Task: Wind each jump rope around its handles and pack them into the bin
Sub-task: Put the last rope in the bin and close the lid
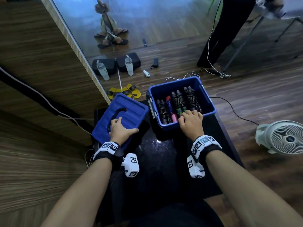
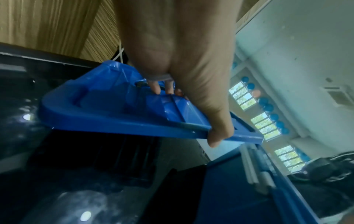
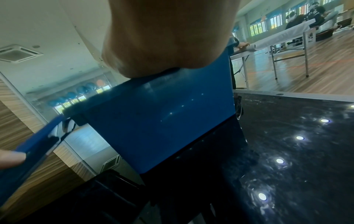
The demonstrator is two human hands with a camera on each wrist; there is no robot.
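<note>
Bin (image 1: pixel 208 102) sits on glossy black table (image 1: pixel 164 153), wood floor (image 1: pixel 262 89) around.

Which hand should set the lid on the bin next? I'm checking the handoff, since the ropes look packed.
Left, probably: the left hand already grips the ribbed blue plastic lid, while the right hand rests on the open blue plastic bin's near rim.

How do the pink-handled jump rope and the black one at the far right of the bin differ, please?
The pink-handled jump rope has a red, purple and pink body; the far-right black jump rope is black throughout. The pink-handled one looks slimmer, the black one a thicker bundle wrapped in dark coils. The right hand touches neither. Both lie lengthwise, side by side, in the blue bin.
</note>
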